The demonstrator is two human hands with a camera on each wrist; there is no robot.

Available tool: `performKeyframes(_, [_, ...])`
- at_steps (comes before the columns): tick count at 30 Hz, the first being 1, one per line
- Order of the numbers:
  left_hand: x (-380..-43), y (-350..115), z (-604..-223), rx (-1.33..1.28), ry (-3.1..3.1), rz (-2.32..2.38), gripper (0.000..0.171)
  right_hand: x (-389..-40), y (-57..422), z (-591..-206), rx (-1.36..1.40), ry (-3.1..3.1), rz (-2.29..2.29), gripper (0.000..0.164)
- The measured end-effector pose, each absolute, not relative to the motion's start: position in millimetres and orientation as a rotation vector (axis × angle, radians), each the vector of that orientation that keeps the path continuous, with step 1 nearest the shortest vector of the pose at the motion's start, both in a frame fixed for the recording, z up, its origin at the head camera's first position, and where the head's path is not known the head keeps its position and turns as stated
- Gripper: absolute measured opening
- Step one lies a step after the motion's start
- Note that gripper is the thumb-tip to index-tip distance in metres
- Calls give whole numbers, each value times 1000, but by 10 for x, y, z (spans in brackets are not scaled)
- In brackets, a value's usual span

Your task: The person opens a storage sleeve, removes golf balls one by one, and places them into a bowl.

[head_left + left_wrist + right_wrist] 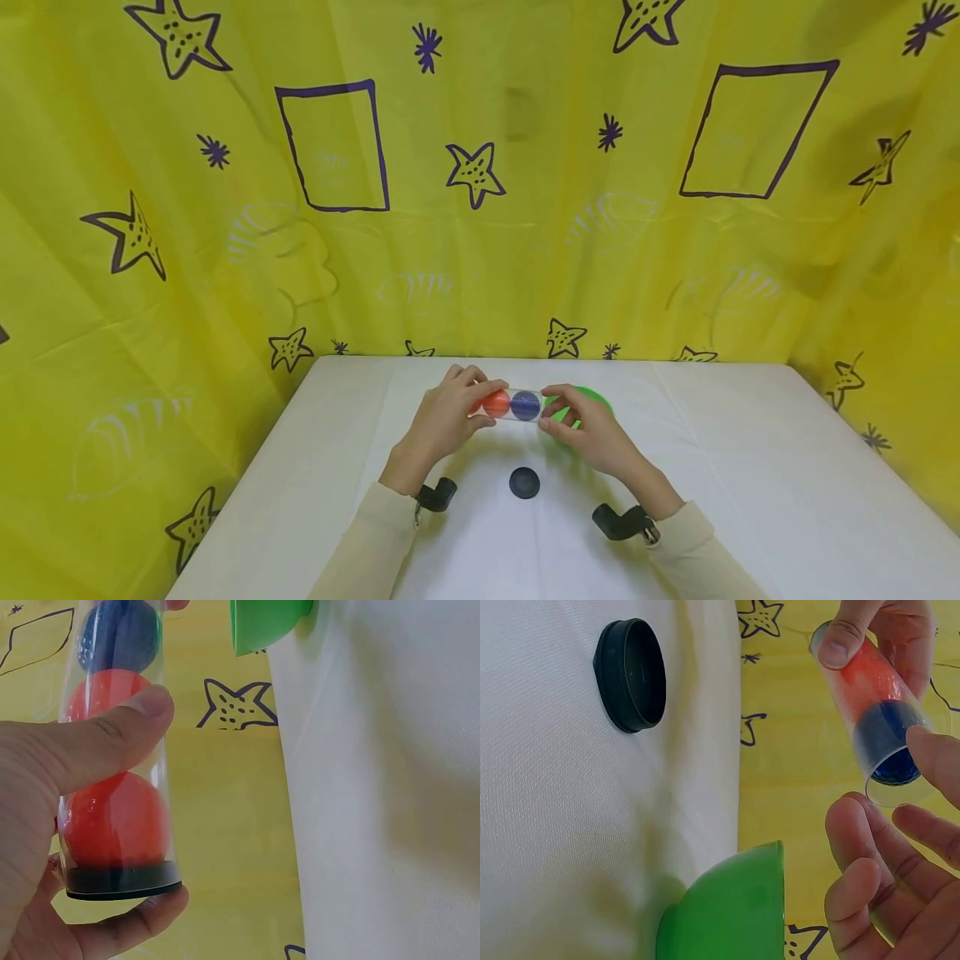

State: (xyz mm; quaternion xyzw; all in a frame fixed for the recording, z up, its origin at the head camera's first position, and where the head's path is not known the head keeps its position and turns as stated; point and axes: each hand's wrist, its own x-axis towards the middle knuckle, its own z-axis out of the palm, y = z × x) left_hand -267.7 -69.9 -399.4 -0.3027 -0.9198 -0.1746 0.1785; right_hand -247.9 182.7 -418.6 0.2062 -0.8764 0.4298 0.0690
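Note:
A clear plastic tube (159, 761) holds two orange-red balls (116, 821) and a dark blue ball (524, 406). One end of it wears a black cap (124, 879); the other end, beside the blue ball, is uncapped in the right wrist view. My left hand (444, 414) grips the capped part, its thumb across the tube and a finger under the cap. At the uncapped rim, my right hand (592, 429) pinches the tube between thumb and fingertips. The tube lies sideways above the table in the head view.
Below the tube, a loose black cap (524, 482) lies on the white table (720, 450), hollow side up. A green bowl (727, 907) stands behind my right hand. Yellow patterned curtain (525, 250) encloses the table's back and sides.

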Motion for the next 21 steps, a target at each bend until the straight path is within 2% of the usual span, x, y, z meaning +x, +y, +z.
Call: performKeyframes(21, [-2687,-641,-4003,-785,-2574,-511,52,-2499,1851,-4217,649,-2613,1327,41])
